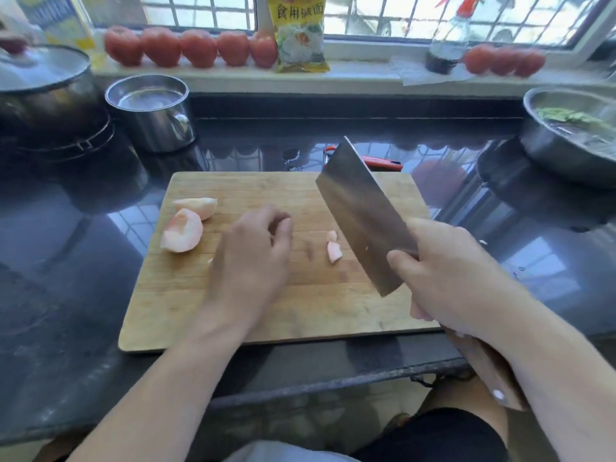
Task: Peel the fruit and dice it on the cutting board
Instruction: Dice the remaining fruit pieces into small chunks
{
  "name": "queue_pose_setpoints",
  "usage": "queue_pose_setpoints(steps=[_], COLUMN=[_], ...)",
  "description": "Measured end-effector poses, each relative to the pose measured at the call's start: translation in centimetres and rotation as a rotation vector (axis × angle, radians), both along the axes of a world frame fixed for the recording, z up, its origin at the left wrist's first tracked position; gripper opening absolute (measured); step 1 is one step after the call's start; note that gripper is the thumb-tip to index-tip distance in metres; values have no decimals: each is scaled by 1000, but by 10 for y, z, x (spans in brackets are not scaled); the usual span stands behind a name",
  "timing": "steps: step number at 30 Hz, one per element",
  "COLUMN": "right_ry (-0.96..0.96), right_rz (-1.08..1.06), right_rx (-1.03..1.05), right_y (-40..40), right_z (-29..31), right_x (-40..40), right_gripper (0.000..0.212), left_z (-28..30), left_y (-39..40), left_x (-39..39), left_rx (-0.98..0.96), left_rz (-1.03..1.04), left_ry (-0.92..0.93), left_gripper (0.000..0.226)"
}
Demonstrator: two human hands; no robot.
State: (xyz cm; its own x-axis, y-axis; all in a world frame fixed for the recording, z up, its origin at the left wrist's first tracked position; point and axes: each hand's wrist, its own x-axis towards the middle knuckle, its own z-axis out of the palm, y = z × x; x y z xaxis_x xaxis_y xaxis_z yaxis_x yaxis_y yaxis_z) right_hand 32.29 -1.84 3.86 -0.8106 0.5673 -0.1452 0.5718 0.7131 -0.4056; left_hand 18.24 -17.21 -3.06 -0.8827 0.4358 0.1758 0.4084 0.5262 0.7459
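A wooden cutting board lies on the dark counter. Two large peeled pale-pink fruit pieces sit at its far left. Two small cut bits lie near the board's middle right. My left hand hovers over the board's centre with fingers loosely curled; whether it holds anything is hidden. My right hand grips the wooden handle of a cleaver, whose broad blade is lifted and tilted above the small bits.
A red-handled peeler lies behind the board. A steel pot of water and a lidded pan stand at back left, a metal bowl with greens at back right. Tomatoes line the windowsill.
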Motion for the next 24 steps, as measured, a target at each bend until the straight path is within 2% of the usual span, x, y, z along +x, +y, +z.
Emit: queue_pose_setpoints(steps=[3,5,11,14,18,19,21,24], right_ry=[-62,-119,-124,-20,280,357,474,541], right_rz=[136,190,200,330,565,576,520,432], right_rx=[94,135,126,241,643,697,784,823], right_y=[-14,-17,31,52,64,66,65,61], right_z=[-20,-26,-13,-14,-39,-49,-65,-88], right_x=[-8,-17,-28,-12,21,27,33,35], right_gripper=[11,13,21,20,23,31,36,27], left_z=[23,28,22,29,54,59,62,55], left_y=[-35,-49,-49,-38,-23,-20,-9,18], left_x=[-10,-14,-3,-4,-12,-14,-16,-1], left_rx=[161,178,151,197,375,366,229,-83], left_rz=[147,191,101,97,103,59,-82,-371], left_ry=[-26,-32,-75,-78,-76,-80,-109,-188], left_gripper=[15,15,16,16,16,17,16,15])
